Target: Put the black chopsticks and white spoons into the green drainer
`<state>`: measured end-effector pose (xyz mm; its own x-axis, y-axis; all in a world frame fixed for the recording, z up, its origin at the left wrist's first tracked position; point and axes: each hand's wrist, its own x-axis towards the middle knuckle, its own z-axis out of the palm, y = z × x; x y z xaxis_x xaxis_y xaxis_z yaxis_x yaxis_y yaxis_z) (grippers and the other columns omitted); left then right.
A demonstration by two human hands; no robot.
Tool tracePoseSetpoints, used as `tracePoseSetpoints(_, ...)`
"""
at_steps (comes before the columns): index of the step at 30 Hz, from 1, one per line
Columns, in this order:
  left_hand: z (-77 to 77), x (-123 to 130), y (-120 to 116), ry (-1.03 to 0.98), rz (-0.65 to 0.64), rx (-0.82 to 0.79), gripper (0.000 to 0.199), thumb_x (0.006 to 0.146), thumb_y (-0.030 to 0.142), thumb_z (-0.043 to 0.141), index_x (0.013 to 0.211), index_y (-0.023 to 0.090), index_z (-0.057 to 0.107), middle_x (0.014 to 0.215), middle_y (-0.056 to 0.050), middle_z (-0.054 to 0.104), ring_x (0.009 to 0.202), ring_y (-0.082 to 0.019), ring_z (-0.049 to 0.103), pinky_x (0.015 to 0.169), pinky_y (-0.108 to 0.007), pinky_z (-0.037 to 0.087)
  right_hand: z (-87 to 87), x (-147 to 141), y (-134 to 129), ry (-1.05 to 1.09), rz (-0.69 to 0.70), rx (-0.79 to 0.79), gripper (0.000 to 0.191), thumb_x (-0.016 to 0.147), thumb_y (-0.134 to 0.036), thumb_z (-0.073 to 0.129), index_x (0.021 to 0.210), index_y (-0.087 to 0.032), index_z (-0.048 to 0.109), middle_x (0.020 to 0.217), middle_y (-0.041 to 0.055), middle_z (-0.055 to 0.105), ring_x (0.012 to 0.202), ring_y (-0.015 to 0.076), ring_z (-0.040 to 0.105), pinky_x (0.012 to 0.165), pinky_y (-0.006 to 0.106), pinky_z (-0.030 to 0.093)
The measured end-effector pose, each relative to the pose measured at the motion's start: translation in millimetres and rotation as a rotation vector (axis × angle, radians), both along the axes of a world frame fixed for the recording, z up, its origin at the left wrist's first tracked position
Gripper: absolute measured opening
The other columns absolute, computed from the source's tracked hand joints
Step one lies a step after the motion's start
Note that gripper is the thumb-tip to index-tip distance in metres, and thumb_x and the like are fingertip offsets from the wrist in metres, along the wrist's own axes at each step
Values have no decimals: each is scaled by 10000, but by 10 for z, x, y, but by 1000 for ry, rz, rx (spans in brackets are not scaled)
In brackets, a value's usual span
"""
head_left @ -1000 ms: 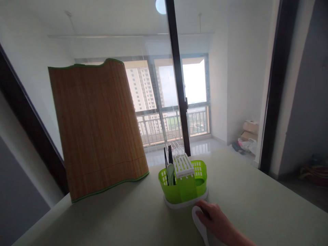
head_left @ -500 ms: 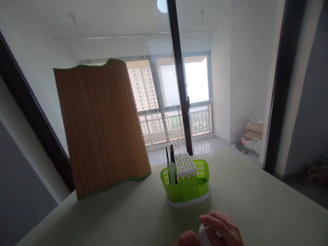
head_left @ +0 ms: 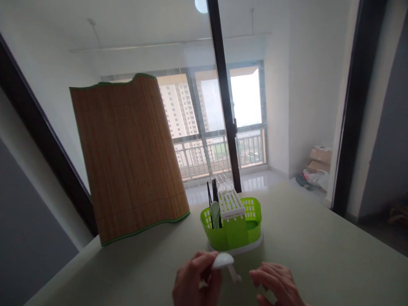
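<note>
My left hand (head_left: pixel 196 278) pinches a small white domed object (head_left: pixel 223 260), with a pale stem-like part hanging from its underside. To its right, my right hand (head_left: pixel 276 282) holds nothing, its fingers apart and slightly curled. Just beyond both hands stands a bright green basket (head_left: pixel 236 231) on a white base. Black chopsticks (head_left: pixel 209 193) and a pale green spoon (head_left: pixel 215 210) stand in its left compartment, and a white slotted rack (head_left: pixel 231 203) sits at its middle.
A brown mat with green edging (head_left: pixel 130 161) stands upright on the left of the pale table (head_left: pixel 302 238). Behind the table are a dark-framed glass partition (head_left: pixel 225 97) and a window. Cardboard boxes and bags (head_left: pixel 318 165) lie on the floor at the right.
My left hand has risen into view with the white object, which was between both hands near the bottom edge. My right hand has come away from it and opened.
</note>
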<state>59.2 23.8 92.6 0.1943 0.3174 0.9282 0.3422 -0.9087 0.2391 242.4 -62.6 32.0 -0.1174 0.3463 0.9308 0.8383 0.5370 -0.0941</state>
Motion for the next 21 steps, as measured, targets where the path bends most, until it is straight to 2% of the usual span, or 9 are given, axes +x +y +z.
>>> tracePoseSetpoints(4,528,9,542,-134,176,100,111,851,282,597,915,191,603,666,42,626,531,-85,571,545,-184,455,-33,-7,22,-51,-31,-14,218,1014,-307,373,1173,-192,469,674,5,673,555,147,643,561,249,495)
tracePoseSetpoints(6,657,94,758,-95,207,57,152,867,309,580,928,171,597,688,28,637,549,-94,583,534,-192,445,-40,-34,38,-93,-35,-6,194,1015,-298,365,1125,-190,483,647,-2,661,524,141,628,531,244,480)
tracePoseSetpoints(7,673,150,842,-54,192,24,160,878,316,565,930,167,593,699,22,643,558,-98,588,538,-196,443,-43,-46,47,-109,-35,-4,187,1017,-294,361,1106,-190,488,631,-8,652,502,136,616,515,241,470)
tracePoseSetpoints(9,621,266,967,55,132,-43,165,900,328,530,927,173,580,695,26,638,564,-100,589,553,-201,436,-50,-59,69,-133,-37,-10,177,1016,-278,357,1084,-189,494,614,-14,641,478,130,597,492,236,450)
tracePoseSetpoints(11,496,369,1056,164,91,-103,173,918,346,492,921,189,565,671,39,614,559,-101,580,563,-206,421,-62,-57,95,-146,-41,-20,160,1005,-249,364,1067,-190,499,608,-16,632,470,128,582,481,234,432)
tracePoseSetpoints(16,191,506,1239,352,91,-254,246,952,405,374,975,212,526,681,38,588,581,-119,575,557,-218,387,-114,-30,146,-157,-51,-57,137,943,-168,406,1021,-187,517,613,-14,612,471,133,552,465,246,382)
tracePoseSetpoints(21,163,561,1343,494,163,-384,219,953,383,364,1040,234,498,711,41,618,598,-128,593,534,-216,332,-157,-33,158,-163,-56,-73,149,913,-133,416,1004,-184,522,605,-15,596,470,134,536,471,250,355)
